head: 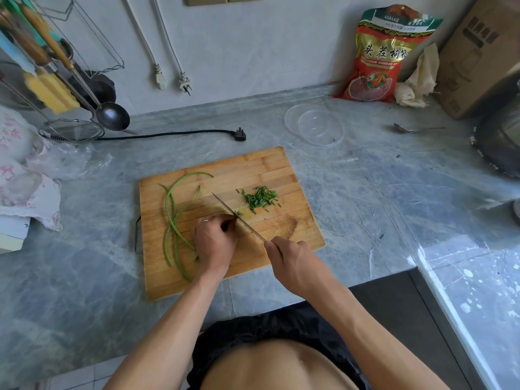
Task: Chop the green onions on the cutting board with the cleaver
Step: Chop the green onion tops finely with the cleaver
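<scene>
The right hand [284,256] is gripping the cleaver [239,216] at five o'clock on the cutting board [281,167]. The left hand [215,240] is curling over the green onions [170,220], pinning them beside the blade. The fingertips are sitting very close to the edge; a slip could nick them. Loose stalks at nine o'clock could roll. The chopped pile [260,199] is lying at one o'clock.

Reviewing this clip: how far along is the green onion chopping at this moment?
Partly done. A small pile of chopped green pieces already lies right of the thin steel cleaver blade on the wooden cutting board. In hand: the right hand grips the cleaver while the left hand pins stalks at the blade. Left: several long whole green stalks on the board's left side.
</scene>
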